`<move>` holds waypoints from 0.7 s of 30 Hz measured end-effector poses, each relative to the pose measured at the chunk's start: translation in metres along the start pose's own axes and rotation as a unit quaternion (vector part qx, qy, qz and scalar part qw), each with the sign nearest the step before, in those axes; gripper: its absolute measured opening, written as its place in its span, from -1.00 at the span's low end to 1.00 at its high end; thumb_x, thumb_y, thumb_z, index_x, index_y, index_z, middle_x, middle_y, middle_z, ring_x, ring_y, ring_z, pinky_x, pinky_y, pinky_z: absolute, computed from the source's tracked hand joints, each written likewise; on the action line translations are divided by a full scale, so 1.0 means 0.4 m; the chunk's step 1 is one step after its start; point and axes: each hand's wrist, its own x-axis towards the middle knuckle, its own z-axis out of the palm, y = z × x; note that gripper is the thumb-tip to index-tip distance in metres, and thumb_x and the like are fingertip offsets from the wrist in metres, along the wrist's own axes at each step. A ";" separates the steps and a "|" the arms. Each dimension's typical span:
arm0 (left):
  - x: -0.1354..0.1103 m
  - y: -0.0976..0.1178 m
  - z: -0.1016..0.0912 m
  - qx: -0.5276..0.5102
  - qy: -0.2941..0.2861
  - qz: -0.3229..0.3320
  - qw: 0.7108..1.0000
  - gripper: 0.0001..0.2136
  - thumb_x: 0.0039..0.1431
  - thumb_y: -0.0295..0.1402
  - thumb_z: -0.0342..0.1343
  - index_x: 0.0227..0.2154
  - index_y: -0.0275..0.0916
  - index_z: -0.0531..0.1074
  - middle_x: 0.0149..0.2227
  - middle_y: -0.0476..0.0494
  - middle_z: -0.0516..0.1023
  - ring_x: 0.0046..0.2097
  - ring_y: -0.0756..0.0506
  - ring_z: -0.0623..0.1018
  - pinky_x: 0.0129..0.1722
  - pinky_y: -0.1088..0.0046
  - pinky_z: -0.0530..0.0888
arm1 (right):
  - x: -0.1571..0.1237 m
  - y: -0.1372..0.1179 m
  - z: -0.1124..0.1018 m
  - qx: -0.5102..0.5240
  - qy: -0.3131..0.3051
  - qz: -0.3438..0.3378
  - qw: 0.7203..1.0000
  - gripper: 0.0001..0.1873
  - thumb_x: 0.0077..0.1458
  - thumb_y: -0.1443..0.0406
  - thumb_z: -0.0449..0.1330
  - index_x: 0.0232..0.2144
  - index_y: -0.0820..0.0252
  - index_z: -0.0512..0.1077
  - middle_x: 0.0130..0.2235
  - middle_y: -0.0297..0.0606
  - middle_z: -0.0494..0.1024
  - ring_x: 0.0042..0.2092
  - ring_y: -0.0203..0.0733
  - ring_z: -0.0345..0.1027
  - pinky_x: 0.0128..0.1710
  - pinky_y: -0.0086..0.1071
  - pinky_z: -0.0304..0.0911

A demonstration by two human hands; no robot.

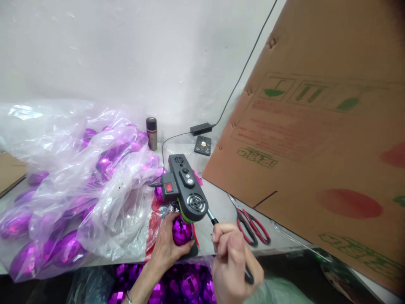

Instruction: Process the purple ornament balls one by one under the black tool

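Observation:
My left hand (169, 244) is wrapped around a shiny purple faceted ball (182, 231), near the table's front edge. In the fist of my right hand (232, 257) is a black-handled tool with a thin metal shaft (211, 216). Its tip is hidden behind a black device with round grilles and a red switch (192, 190). This device stands over the ball and hides its upper part. To the right of it lie red-handled scissors (253, 226). Below the table edge are several more purple faceted balls (190, 285).
A clear plastic bag (107, 202) of purple balls covers the left side. A dark-capped bottle (152, 134), a power adapter (201, 128) and a black card-like plate (203, 145) stand or lie by the wall. A large cardboard box (310, 139) fills the right.

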 end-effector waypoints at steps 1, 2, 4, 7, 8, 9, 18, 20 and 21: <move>0.001 0.002 -0.001 0.000 0.000 -0.005 1.000 -0.29 -0.11 -0.30 0.44 0.17 -0.22 0.42 0.15 -0.37 0.63 0.18 -0.47 0.64 0.20 -0.21 0.56 | -0.005 0.005 0.003 0.002 0.010 -0.008 1.000 -0.48 0.48 0.28 0.14 -0.59 0.16 0.27 -0.59 -0.43 0.26 -0.49 -0.32 0.30 -0.52 -0.43 0.11; 0.001 0.003 -0.002 0.000 0.000 -0.009 1.000 -0.30 -0.10 -0.29 0.43 0.17 -0.22 0.41 0.14 -0.37 0.63 0.17 -0.46 0.64 0.20 -0.20 0.56 | -0.009 0.009 0.005 0.004 0.017 -0.014 1.000 -0.47 0.48 0.27 0.14 -0.60 0.15 0.27 -0.59 -0.43 0.25 -0.50 -0.32 0.29 -0.55 -0.44 0.08; 0.001 0.007 -0.004 0.003 -0.001 -0.016 1.000 -0.31 -0.08 -0.27 0.42 0.17 -0.22 0.40 0.12 -0.36 0.63 0.16 -0.44 0.65 0.20 -0.20 0.57 | -0.014 0.016 0.008 0.003 0.023 -0.019 1.000 -0.46 0.49 0.24 0.14 -0.60 0.15 0.27 -0.59 -0.44 0.24 -0.53 -0.32 0.27 -0.57 -0.43 0.05; 0.002 0.011 -0.006 0.004 -0.005 -0.019 1.000 -0.31 -0.07 -0.26 0.41 0.17 -0.23 0.40 0.11 -0.36 0.64 0.15 -0.43 0.65 0.19 -0.20 0.57 | -0.015 0.019 0.009 -0.003 0.016 -0.017 1.000 -0.43 0.51 0.20 0.12 -0.61 0.13 0.24 -0.60 -0.46 0.22 -0.54 -0.34 0.25 -0.58 -0.43 0.06; 0.002 0.012 -0.007 0.004 -0.005 -0.018 1.000 -0.32 -0.07 -0.26 0.41 0.17 -0.23 0.40 0.11 -0.36 0.64 0.15 -0.43 0.65 0.19 -0.20 0.57 | -0.015 0.019 0.009 -0.003 0.013 -0.017 1.000 -0.42 0.52 0.19 0.11 -0.61 0.13 0.24 -0.60 -0.46 0.22 -0.54 -0.35 0.25 -0.58 -0.43 0.05; 0.002 0.013 -0.007 0.005 -0.005 -0.017 1.000 -0.32 -0.07 -0.26 0.41 0.17 -0.23 0.40 0.11 -0.36 0.64 0.15 -0.43 0.65 0.19 -0.20 0.57 | -0.014 0.019 0.009 -0.002 0.012 -0.017 1.000 -0.42 0.53 0.19 0.10 -0.61 0.13 0.23 -0.59 -0.46 0.22 -0.54 -0.35 0.25 -0.58 -0.43 0.03; 0.004 0.011 -0.007 0.022 -0.001 -0.006 1.000 -0.30 -0.12 -0.31 0.42 0.17 -0.20 0.42 0.15 -0.35 0.65 0.17 -0.44 0.65 0.19 -0.16 0.59 | -0.019 0.031 0.011 0.011 0.006 -0.029 0.999 -0.44 0.53 0.22 0.06 -0.59 0.12 0.21 -0.58 -0.48 0.19 -0.53 -0.35 0.21 -0.59 -0.41 -0.02; 0.005 0.012 -0.008 0.025 -0.002 -0.009 1.000 -0.30 -0.13 -0.32 0.42 0.17 -0.21 0.42 0.15 -0.35 0.65 0.16 -0.43 0.66 0.18 -0.15 0.59 | -0.024 0.036 0.007 0.013 0.007 -0.027 1.000 -0.45 0.52 0.24 0.06 -0.59 0.12 0.22 -0.57 -0.47 0.20 -0.53 -0.34 0.20 -0.58 -0.41 -0.02; 0.005 0.013 -0.008 0.027 -0.001 -0.010 1.000 -0.29 -0.13 -0.32 0.42 0.17 -0.21 0.42 0.15 -0.34 0.65 0.16 -0.43 0.66 0.18 -0.15 0.59 | -0.027 0.038 0.005 0.014 0.009 -0.027 1.000 -0.46 0.52 0.25 0.06 -0.59 0.12 0.22 -0.57 -0.46 0.21 -0.53 -0.34 0.20 -0.58 -0.40 -0.02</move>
